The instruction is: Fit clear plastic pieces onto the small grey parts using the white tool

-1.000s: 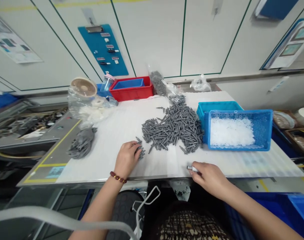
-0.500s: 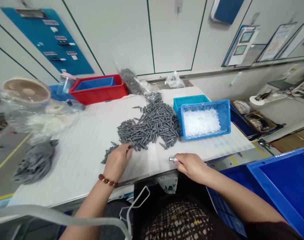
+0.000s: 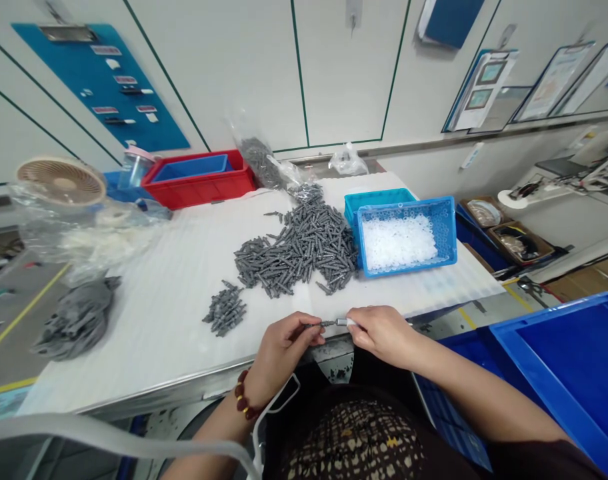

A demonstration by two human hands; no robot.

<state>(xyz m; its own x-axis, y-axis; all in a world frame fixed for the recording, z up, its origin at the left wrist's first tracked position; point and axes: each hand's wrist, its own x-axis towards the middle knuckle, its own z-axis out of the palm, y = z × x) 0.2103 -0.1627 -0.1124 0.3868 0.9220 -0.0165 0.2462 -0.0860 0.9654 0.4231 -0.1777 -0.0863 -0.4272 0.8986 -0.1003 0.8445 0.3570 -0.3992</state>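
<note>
At the table's front edge, my left hand [image 3: 287,341] pinches a small dark grey pointed part [image 3: 327,323] between thumb and fingers. My right hand [image 3: 384,333] is closed round a white-handled tool with a silver metal tip [image 3: 342,322]; most of its handle is hidden in the fist. The part's free end meets the metal tip or lies right against it; I cannot tell if it is inside. Beyond my hands spreads a large pile of similar grey parts [image 3: 304,250]. A smaller heap of them [image 3: 225,310] lies left of it.
A blue bin [image 3: 409,268] of small white translucent pieces leans on a teal bin [image 3: 379,195] at right. At back left stand a red bin [image 3: 199,190] and a fan [image 3: 61,180]. A grey cloth [image 3: 79,320] lies at left, a large blue crate [image 3: 569,367] at right.
My left hand has moved right and nearer, from the small heap to the tool's tip, with a grey part in it. My right hand has stayed almost in place.
</note>
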